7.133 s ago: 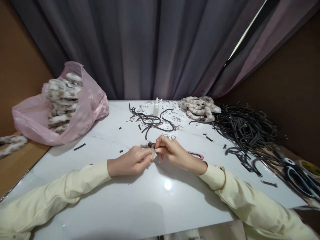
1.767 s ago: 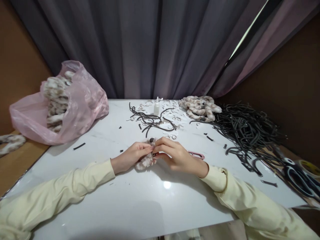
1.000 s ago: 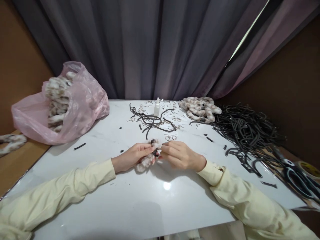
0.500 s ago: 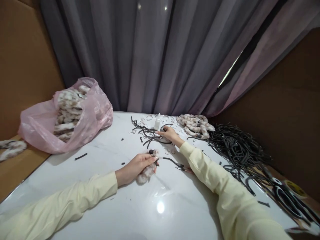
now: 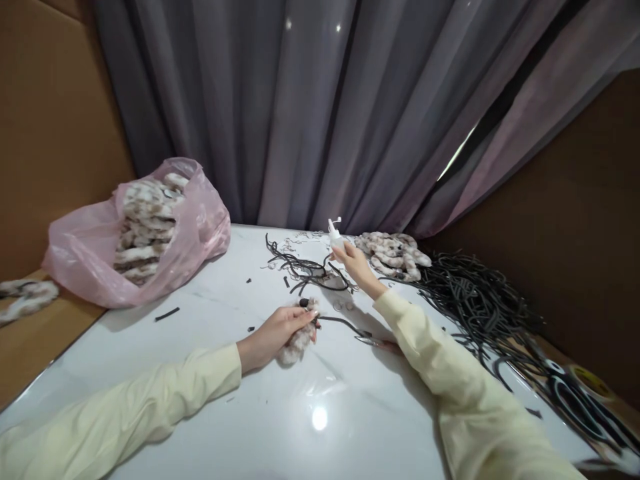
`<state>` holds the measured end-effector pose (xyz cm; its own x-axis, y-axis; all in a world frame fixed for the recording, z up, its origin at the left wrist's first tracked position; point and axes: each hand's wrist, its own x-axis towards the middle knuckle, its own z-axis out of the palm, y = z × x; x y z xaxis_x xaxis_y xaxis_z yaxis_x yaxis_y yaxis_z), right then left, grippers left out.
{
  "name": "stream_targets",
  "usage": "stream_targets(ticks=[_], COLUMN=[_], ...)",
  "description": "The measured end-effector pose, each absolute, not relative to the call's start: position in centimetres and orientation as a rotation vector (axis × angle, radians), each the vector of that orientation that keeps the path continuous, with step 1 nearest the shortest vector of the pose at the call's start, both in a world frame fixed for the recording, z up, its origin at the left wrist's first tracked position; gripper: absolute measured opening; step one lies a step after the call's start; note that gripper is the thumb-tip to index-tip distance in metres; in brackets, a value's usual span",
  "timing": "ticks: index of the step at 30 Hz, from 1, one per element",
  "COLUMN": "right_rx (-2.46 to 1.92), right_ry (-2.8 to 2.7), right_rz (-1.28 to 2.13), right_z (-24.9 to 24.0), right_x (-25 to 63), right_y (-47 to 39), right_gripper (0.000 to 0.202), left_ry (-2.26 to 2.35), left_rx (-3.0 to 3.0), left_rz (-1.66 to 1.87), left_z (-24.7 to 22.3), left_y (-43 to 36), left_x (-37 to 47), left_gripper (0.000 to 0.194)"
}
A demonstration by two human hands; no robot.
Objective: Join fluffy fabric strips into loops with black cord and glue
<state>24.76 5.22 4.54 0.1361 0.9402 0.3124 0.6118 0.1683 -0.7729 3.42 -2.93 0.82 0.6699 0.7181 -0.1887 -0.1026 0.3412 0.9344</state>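
Bottle (image 5: 335, 236) (right hand (image 5: 357, 265)) near far edge (image 5: 250, 227)

Translucent pink bag (image 5: 203, 233), mottled brown-white fur (image 5: 145, 220)

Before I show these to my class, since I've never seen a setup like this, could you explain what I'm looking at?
There is no robot: these are a person's bare hands in pale yellow sleeves. Every picture comes from one camera worn on the head, looking forward and down. The left hand holds a fluffy piece; the right hand grasps a small bottle with a white nozzle. On the white tabletop lie loose black cords, small rings and, to the right, fluffy strips beside a heap of dark cords. The pink bag at the left holds more strips.
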Motion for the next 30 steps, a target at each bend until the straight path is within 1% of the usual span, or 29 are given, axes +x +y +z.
stream_targets(ticks=[3, 5, 9, 12, 15, 20, 25, 30], right_rx=[-1.472, -1.435, -1.497, -1.504, -1.498, -1.274, -1.295, -1.365], right_ry=[-1.595, -1.490, -1.281, -1.257, -1.231, -1.104, -1.098, -1.133], right_rz=[0.547, 0.640, 0.711, 0.743, 0.741, 0.842, 0.929, 0.922], right_z=[5.4, 5.6, 5.7, 6.5, 7.6, 7.8, 6.2, 6.1], right_x=[26.2, 26.6, 26.2, 25.4, 24.8, 23.9, 22.4, 21.8], right_y=[-1.7, -5.8, -9.3, -8.2, -5.2, -1.0, -1.1, -1.7], right_gripper=[0.040, 0.042, 0.038, 0.037, 0.038, 0.032, 0.033, 0.036], left_ry=[0.673, 0.689, 0.742, 0.776, 0.788, 0.779, 0.784, 0.812], left_rx=[1.090, 1.065, 1.042, 1.074, 1.099, 1.122, 1.171, 1.216], left_rz=[0.628, 0.666, 0.764, 0.825, 0.896, 0.919, 0.877, 0.862], left_z=[0.7, 0.8, 1.1, 0.9, 0.6, 0.3, 0.2, 0.1], left_y=[-2.8, -2.9, -2.7, -1.8, 0.0, 2.4, 2.5, 2.5], left_x=[3.5, 3.6, 3.8, 3.9, 4.1, 4.4, 4.1, 4.0], left_gripper=[0.041, 0.041, 0.042, 0.042, 0.042, 0.044, 0.043, 0.042])
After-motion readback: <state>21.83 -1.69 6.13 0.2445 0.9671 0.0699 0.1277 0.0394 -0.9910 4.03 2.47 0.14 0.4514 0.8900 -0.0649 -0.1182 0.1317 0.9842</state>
